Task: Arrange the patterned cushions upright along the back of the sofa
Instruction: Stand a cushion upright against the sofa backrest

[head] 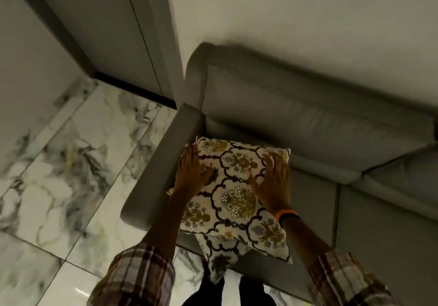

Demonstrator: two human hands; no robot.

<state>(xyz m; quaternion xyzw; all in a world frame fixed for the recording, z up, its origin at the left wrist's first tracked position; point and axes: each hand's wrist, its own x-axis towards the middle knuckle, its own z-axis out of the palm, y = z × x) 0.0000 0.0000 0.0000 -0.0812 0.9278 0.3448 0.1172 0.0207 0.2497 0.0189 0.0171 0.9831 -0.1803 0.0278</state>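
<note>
Plaid sleeves framed the bottom of our view, our forearms reaching out over the corner seat of the grey sofa. Between them lay the patterned cushion, flat on the seat beside the armrest, with a second patterned cushion poking out beneath its near edge. Our left hand covered the far left corner, fingers curled over the edge; our right hand, an orange band at the wrist, lay with fingers spread on the far right corner. Both hands grasped the top cushion by its sides, neither clenched into a fist.

We judged this the start of the first placement: the cushion was gripped but not yet raised. The next move would call for lifting its far edge, tipping it upright and leaning it against the back cushion in the corner, firmly enough that it would not slump forward.
</note>
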